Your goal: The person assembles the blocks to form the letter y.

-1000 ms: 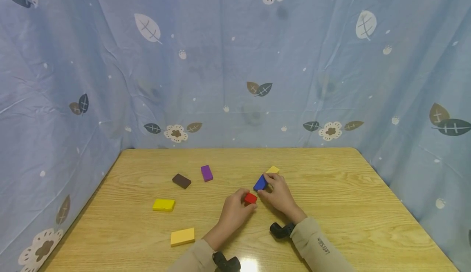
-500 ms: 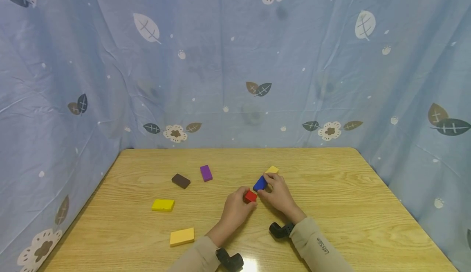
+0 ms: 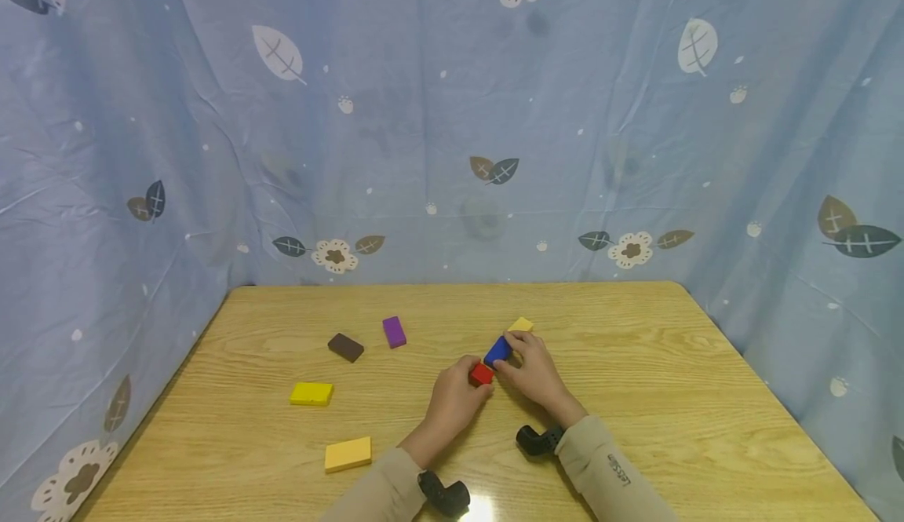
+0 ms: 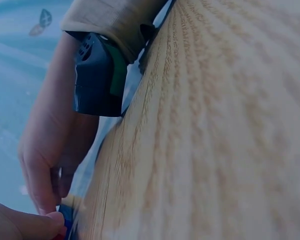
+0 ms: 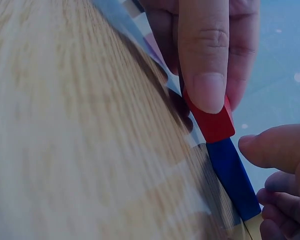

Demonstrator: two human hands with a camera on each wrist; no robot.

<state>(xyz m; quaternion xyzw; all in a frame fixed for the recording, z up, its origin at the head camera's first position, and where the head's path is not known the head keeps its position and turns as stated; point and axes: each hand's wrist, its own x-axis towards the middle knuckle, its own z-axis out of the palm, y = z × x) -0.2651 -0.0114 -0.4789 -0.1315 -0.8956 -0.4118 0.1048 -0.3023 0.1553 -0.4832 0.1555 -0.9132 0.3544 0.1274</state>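
Observation:
My left hand (image 3: 454, 402) pinches a small red block (image 3: 482, 374) between thumb and fingers, near the table's middle. In the right wrist view the red block (image 5: 213, 121) meets the near end of a blue block (image 5: 233, 176). My right hand (image 3: 537, 370) holds that blue block (image 3: 497, 351), its index finger at the far end and its thumb by the near end. Just behind lies a pale yellow block (image 3: 521, 324), partly covered by the right hand. The left wrist view catches only a sliver of the blue block (image 4: 66, 214).
On the left of the wooden table (image 3: 636, 365) lie a purple block (image 3: 394, 331), a dark brown block (image 3: 346, 347), a bright yellow block (image 3: 311, 393) and an orange-yellow block (image 3: 348, 454). A blue patterned curtain (image 3: 395, 137) surrounds the table's back and sides.
My left hand has moved the red block slightly away from me, up to the blue block's near end. The right hand and blue block have stayed nearly still.

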